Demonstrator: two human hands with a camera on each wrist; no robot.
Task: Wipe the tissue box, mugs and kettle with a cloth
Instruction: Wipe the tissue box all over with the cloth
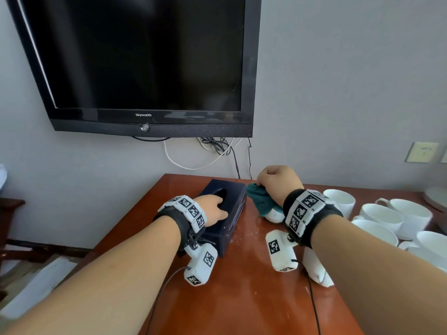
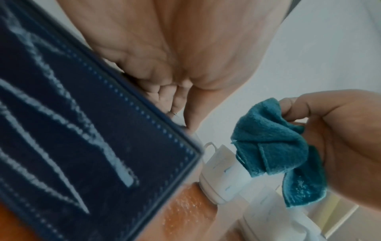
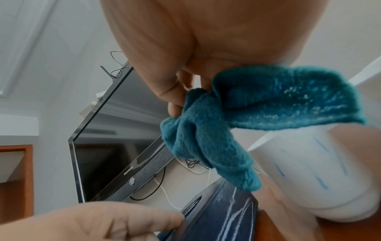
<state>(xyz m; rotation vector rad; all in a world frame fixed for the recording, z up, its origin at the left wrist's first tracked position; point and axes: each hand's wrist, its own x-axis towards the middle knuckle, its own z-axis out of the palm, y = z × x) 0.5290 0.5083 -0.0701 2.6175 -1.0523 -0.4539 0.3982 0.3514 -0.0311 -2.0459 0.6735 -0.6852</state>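
Black wristbands (image 1: 312, 217) with white markers

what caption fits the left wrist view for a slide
Left hand steadies the chalk-streaked navy tissue box while the right hand holds a teal cloth.

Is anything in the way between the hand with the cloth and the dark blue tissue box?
Nothing visible is. The right hand grips the teal cloth just off the right end of the tissue box, with only a small open gap between them. The left hand rests on the box top, clear of that end.
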